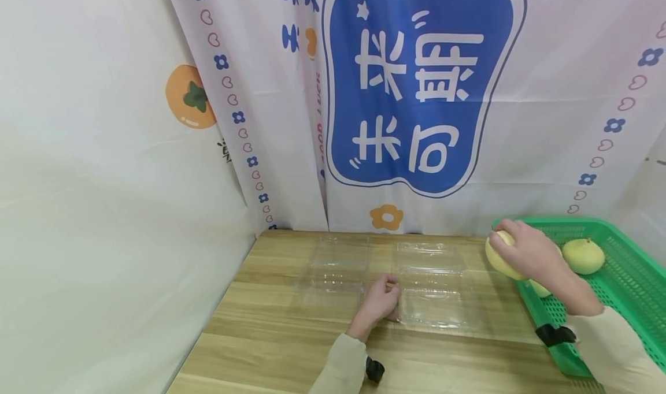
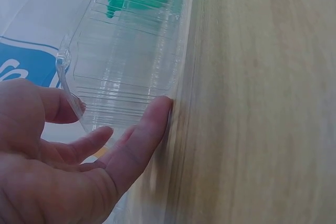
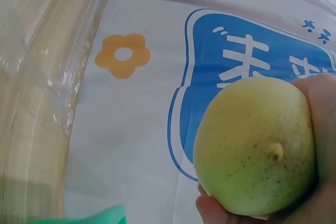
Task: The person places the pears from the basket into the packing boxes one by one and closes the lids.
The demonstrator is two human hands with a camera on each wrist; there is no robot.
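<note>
In the head view, my right hand grips a yellow-green pear above the left rim of the green basket. The right wrist view shows that pear close up, speckled brown around a short stem stub, with fingers wrapped behind and below it. My left hand holds the left side of a clear plastic container, which lies opened out on the table. From the left wrist, one fingertip reaches over the container's rim, and a lower digit stretches along its wall near the tabletop.
A second clear container lies to the left. The green basket on the right has more pears, one plainly visible pear among them. Behind the wooden table hangs a printed white cloth.
</note>
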